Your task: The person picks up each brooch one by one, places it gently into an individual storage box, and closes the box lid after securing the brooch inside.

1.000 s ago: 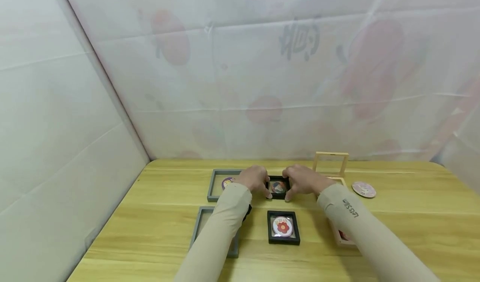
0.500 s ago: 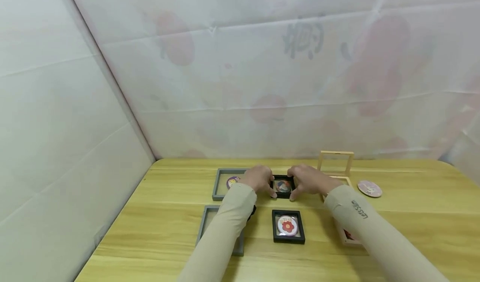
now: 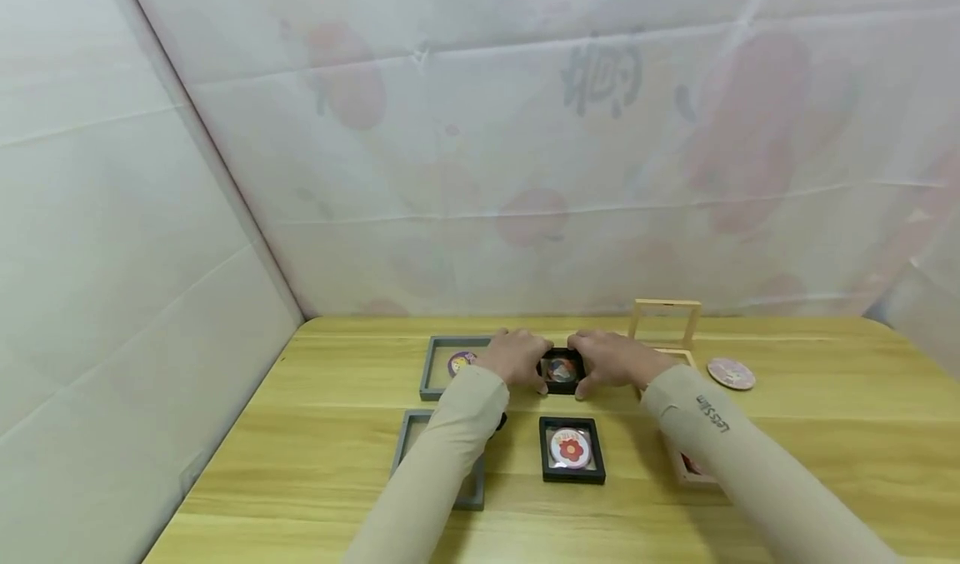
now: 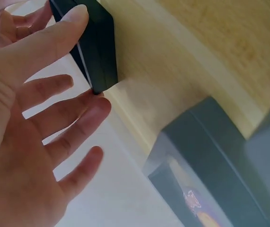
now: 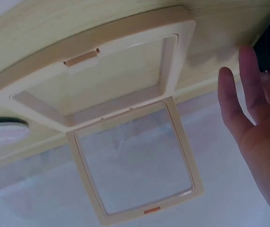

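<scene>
At the middle of the table's far side, both hands hold a small black display frame (image 3: 561, 388) with a round dark picture badge (image 3: 561, 370) inside. My left hand (image 3: 516, 356) grips its left side, thumb (image 4: 54, 40) on the near edge and fingertips at the far edge. On its other side, my right hand (image 3: 611, 356) grips in the same way; its thumb is out of sight in the right wrist view. Closer to me lies another black frame (image 3: 573, 476) with a red-flower badge (image 3: 570, 448).
Two grey frames, one farther (image 3: 433, 372) and one nearer (image 3: 471, 501), lie left. Right of the hands, a light wooden-coloured frame (image 5: 139, 26) stands open with its lid (image 5: 187, 156) raised. A pink round badge (image 3: 731, 373) lies beyond. Another pale frame (image 3: 693, 481) is partly under my right sleeve.
My fingertips at the black frame's far edge have come slightly closer together. Both hands keep hold of the frame, and the head view shifts a little.
</scene>
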A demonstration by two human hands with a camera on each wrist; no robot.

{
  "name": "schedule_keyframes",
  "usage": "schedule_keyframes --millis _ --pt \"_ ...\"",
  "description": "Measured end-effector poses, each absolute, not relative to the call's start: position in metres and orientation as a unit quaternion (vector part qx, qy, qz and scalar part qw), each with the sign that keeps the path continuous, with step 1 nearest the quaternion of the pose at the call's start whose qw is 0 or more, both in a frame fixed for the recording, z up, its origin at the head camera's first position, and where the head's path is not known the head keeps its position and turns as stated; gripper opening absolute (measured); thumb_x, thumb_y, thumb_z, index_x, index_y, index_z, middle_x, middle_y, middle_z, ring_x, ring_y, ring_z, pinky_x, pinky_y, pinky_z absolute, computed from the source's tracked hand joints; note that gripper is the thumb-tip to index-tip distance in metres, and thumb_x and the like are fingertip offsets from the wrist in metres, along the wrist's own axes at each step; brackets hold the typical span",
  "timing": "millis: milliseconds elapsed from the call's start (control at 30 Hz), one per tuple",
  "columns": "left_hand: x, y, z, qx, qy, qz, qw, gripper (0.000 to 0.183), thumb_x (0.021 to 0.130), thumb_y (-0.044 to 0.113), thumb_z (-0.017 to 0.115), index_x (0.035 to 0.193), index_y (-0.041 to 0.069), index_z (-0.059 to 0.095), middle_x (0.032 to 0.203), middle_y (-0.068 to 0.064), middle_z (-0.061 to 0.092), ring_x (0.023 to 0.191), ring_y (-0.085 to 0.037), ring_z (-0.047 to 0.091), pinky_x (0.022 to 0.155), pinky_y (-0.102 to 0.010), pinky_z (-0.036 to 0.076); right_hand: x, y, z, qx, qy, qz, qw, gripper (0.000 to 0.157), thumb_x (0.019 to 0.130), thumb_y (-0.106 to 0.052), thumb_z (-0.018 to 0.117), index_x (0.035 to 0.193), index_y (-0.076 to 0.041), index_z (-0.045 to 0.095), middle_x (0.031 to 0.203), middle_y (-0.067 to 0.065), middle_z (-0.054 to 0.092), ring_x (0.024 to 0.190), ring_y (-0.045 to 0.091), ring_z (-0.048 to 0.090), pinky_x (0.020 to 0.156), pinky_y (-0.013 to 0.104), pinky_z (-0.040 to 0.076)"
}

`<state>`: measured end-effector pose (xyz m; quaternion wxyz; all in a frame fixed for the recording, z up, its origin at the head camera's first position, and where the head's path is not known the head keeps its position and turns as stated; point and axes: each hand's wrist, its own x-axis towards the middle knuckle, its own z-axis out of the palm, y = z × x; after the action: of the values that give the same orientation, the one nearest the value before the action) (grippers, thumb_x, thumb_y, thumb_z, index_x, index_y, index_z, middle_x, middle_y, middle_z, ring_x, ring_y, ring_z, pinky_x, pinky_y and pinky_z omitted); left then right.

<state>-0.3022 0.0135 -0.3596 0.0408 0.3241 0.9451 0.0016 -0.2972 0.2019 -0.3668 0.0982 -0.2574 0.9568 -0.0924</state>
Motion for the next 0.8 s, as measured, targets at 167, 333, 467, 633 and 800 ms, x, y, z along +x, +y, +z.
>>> schedule_keyframes --millis 167,333,467,633,800 --pt "-0.304 0.013 -0.355 0.322 0.946 0.009 0.033 0.062 0.093 0.046 0.073 0.145 0.016 0.058 0.147 -0.001 0.056 0.129 -0.023 0.055 0.106 -0.044 0.044 -0.297 0.209 -0.359 -0.226 0.954 -0.133 0.147 0.093 0.080 -0.035 0.088 0.147 0.008 0.039 0.145 0.034 0.045 0.130 0.050 0.046 0.105 0.062 0.040" --pt "-0.307 0.013 -0.353 0.336 0.940 0.067 0.000 0.023 0.098 0.034 0.070 0.099 0.012 0.078 0.091 0.004 0.074 0.075 -0.008 0.066 0.069 -0.023 0.052 -0.299 0.222 -0.354 -0.245 0.952 -0.144 0.113 0.070 0.087 -0.027 0.082 0.138 0.008 0.050 0.136 0.029 0.055 0.122 0.047 0.053 0.099 0.060 0.045" --pt "-0.308 0.015 -0.354 0.335 0.938 0.088 0.003 0.024 0.098 0.032 0.070 0.081 0.015 0.070 0.070 0.009 0.062 0.059 -0.004 0.053 0.058 -0.020 0.044 -0.300 0.229 -0.351 -0.276 0.951 -0.120 0.072 0.041 0.091 -0.022 0.077 0.119 0.005 0.063 0.118 0.020 0.064 0.110 0.041 0.059 0.091 0.055 0.050" --pt "-0.309 0.019 -0.359 0.342 0.937 0.073 -0.010 0.021 0.099 0.031 0.068 0.085 0.016 0.069 0.073 0.008 0.060 0.063 -0.005 0.054 0.059 -0.021 0.045 -0.300 0.234 -0.349 -0.310 0.943 -0.118 0.024 0.018 0.089 -0.010 0.075 0.100 0.002 0.067 0.095 0.011 0.066 0.090 0.032 0.063 0.078 0.047 0.054" --pt "-0.309 0.022 -0.359 0.356 0.932 0.060 -0.021 0.021 0.098 0.034 0.070 0.088 0.016 0.069 0.082 0.007 0.060 0.067 -0.005 0.053 0.061 -0.021 0.045 -0.301 0.239 -0.351 -0.320 0.939 -0.125 0.007 0.013 0.086 -0.005 0.076 0.094 0.001 0.067 0.081 0.004 0.061 0.074 0.018 0.057 0.067 0.037 0.052"
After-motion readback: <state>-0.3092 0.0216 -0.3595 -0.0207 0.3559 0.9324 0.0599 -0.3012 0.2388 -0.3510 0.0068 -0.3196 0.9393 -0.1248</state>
